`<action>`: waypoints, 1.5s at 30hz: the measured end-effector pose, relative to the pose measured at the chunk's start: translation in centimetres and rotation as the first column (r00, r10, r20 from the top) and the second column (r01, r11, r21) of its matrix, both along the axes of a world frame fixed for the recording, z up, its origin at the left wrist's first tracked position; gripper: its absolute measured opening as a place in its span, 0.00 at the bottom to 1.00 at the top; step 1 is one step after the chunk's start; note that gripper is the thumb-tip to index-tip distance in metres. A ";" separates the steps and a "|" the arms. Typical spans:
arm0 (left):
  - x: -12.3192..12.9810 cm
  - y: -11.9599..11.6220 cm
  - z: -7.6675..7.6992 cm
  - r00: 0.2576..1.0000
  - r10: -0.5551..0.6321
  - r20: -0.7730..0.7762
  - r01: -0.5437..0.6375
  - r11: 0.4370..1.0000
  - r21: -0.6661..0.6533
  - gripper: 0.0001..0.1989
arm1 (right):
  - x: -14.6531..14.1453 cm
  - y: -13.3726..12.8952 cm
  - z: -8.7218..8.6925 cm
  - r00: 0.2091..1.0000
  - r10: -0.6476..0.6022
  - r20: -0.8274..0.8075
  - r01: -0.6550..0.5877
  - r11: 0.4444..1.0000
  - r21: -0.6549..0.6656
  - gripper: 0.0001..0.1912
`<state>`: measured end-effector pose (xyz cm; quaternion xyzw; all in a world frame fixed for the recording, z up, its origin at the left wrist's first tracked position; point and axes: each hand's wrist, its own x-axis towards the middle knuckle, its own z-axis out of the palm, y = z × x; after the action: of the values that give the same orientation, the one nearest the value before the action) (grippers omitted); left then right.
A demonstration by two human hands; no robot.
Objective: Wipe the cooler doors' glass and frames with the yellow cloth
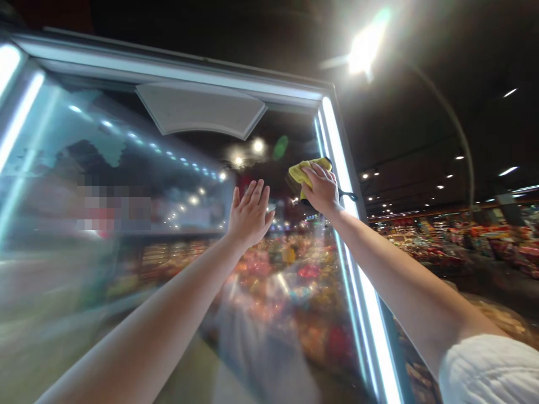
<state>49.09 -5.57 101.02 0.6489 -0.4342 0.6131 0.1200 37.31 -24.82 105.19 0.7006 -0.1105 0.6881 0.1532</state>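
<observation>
My right hand (323,189) grips a folded yellow cloth (300,171) with dark edging, near the upper right part of a large glass panel (185,314). A dark loop (349,195) sticks out from beneath that hand, towards the lit frame. Lower and to the left, my left hand (251,213) is raised with its fingers stretched out. It appears to lie flat against the glass, holding nothing. Reflections of lights and goods cover the pane.
Bright light strips (339,146) run along the frame around the glass. A pale angled panel (202,109) shows near the top. Beyond the right edge, blurred shelves of goods (497,238) stretch back under ceiling lamps (366,50).
</observation>
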 end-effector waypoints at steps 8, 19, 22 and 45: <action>1.6 1.9 -0.6 1.000 -0.012 0.027 0.012 1.000 0.009 0.33 | 0.6 0.7 -2.4 0.972 0.043 -0.233 -0.104 0.961 -0.256 0.22; 2.4 4.4 -0.9 0.996 0.078 -0.033 -0.079 0.997 -0.004 0.33 | 4.3 5.5 0.9 0.996 0.083 -0.041 -0.084 0.995 -0.046 0.24; 2.7 5.1 -1.2 0.997 0.076 -0.023 -0.076 0.997 -0.001 0.33 | 2.6 3.7 -0.6 0.979 0.069 -0.193 -0.118 0.960 -0.254 0.23; 6.3 7.5 -1.8 0.998 0.011 0.066 -0.009 0.999 -0.037 0.32 | 7.1 5.5 1.5 0.986 0.135 0.098 -0.122 0.984 -0.132 0.21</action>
<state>55.38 1.94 99.25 0.6282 -0.4234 0.6426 0.1143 44.44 -19.36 106.72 0.6575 -0.0296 0.7386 0.1458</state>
